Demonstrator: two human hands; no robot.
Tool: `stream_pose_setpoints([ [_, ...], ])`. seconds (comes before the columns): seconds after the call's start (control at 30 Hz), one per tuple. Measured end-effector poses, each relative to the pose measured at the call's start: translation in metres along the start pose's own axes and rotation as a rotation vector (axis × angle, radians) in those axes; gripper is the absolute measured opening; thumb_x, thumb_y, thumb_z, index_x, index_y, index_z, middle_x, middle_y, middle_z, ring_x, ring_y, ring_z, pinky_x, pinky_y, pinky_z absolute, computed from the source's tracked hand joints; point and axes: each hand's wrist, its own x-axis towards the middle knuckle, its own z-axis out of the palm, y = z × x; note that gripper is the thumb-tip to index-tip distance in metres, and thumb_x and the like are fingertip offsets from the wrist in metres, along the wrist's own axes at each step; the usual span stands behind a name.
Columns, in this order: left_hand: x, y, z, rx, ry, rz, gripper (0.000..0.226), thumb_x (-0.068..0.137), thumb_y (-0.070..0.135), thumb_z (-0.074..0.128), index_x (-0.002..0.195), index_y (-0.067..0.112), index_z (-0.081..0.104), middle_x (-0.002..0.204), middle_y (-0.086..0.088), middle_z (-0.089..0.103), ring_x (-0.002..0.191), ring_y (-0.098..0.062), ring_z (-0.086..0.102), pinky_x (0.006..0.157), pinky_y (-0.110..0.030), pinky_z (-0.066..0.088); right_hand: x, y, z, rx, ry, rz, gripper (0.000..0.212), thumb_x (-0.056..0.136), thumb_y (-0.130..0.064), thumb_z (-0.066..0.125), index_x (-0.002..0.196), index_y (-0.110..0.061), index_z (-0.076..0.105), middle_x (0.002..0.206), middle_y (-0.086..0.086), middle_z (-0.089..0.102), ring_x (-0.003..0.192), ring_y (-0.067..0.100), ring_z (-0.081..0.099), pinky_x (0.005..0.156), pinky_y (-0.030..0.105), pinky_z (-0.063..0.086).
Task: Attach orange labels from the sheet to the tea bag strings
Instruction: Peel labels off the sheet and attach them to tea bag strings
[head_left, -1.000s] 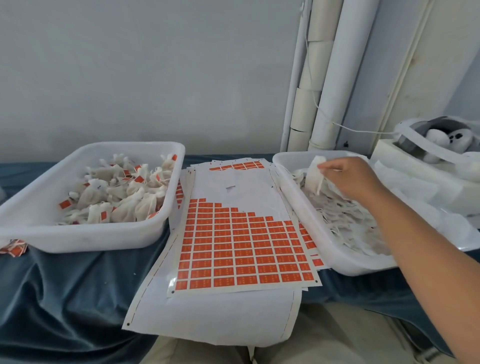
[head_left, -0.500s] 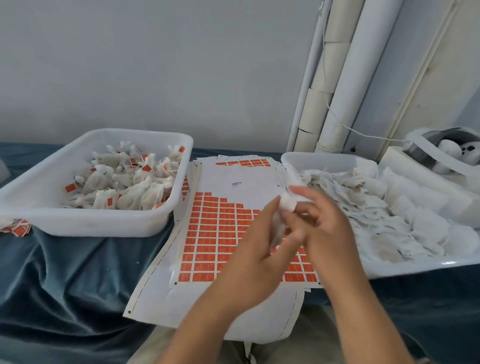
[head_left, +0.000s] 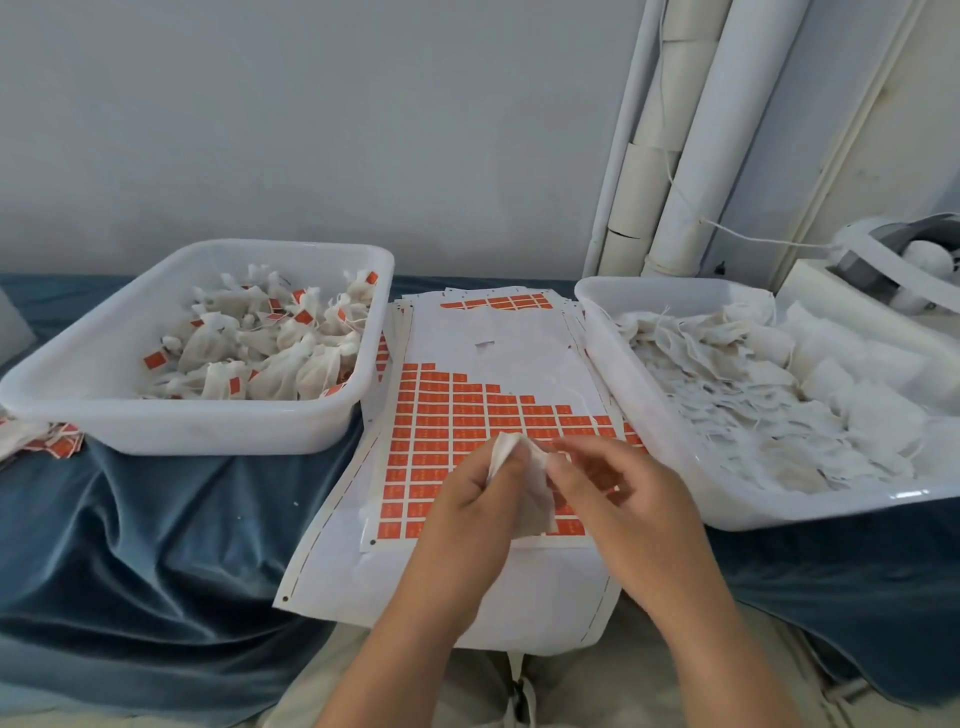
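Tea bag between left hand and right hand, above label sheet

- A plain pale grey wall fills the back, evenly lit.
- White pipes run up the right corner, one ringed with joints; a thin cord hangs across them.
- Creased dark blue cloth spreads under everything and hangs down in front.
- Far right, a white box carries a grey-and-white device, perhaps a headset, cut off by the frame edge.

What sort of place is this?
Probably a small hand-packing workstation rather than a kitchen: a left tub of labelled tea bags, a right tub of unlabelled tea bags, and a sheet of orange labels between them.
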Motion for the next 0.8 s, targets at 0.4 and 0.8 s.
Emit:
stream_pose_setpoints([
  [0.4, -0.005, 0.014, -0.012, 0.027, -0.023, -0.082, 0.025, 0.108, 0.052, 0.043, 0.098, 0.067, 0.061, 0.099, 0.043, 0.063, 0.091, 0.026, 0.056, 0.063, -0.007, 0.044, 0.003, 0.001, -0.006, 0.737, -0.406, 0.385, 0.044, 0.098, -0.048, 0.066, 0.064, -0.023, 0.052, 0.056, -0.001, 0.038, 0.044, 0.011, 0.037, 0.046, 0.022, 0.042],
  [0.8, -0.003, 0.017, -0.015, 0.168, -0.124, 0.119, 0.034, 0.097, 0.057, 0.05, 0.083, 0.029, 0.063, 0.077, 0.011, 0.068, 0.073, -0.007, 0.067, 0.068, -0.016, 0.052, 0.009, 0.003, -0.013, 1.463, -0.592, 0.441, 0.029, 0.086, -0.013, 0.081, 0.07, -0.015, 0.057, 0.053, -0.006, 0.043, 0.035, 0.003, 0.031, 0.035, 0.016, 0.032],
])
